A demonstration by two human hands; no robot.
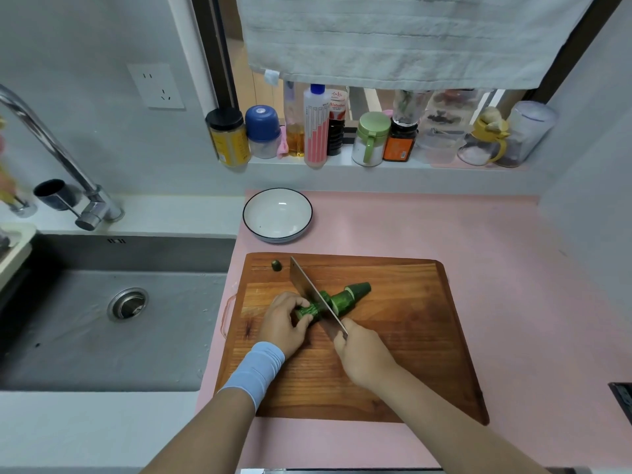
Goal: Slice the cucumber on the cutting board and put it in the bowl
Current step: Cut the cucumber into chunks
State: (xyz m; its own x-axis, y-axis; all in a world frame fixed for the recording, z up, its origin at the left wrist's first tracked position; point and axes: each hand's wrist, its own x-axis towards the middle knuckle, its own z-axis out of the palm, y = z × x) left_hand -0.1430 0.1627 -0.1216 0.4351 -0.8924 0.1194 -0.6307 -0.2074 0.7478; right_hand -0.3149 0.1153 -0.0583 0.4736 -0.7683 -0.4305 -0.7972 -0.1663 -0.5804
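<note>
Right hand (362, 354) grips knife (307, 285), left hand (284, 323) holds cucumber (342, 297) on board (393, 336): mid-slicing. Next cut needs fingers (302, 326) shifted toward 8 o'clock. Bowl (277, 213), 11 o'clock, empty.

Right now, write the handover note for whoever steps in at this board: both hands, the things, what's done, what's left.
Left hand grips the uncut end of the cucumber on the cutting board.
Right hand holds the knife, blade across the cucumber.
Done: cut pieces lie right of the blade; a cut-off tip sits at the board's far left corner.
The bowl stands beyond the board, nothing in it.
Left: slice the rest, move the slices to the bowl.
</note>
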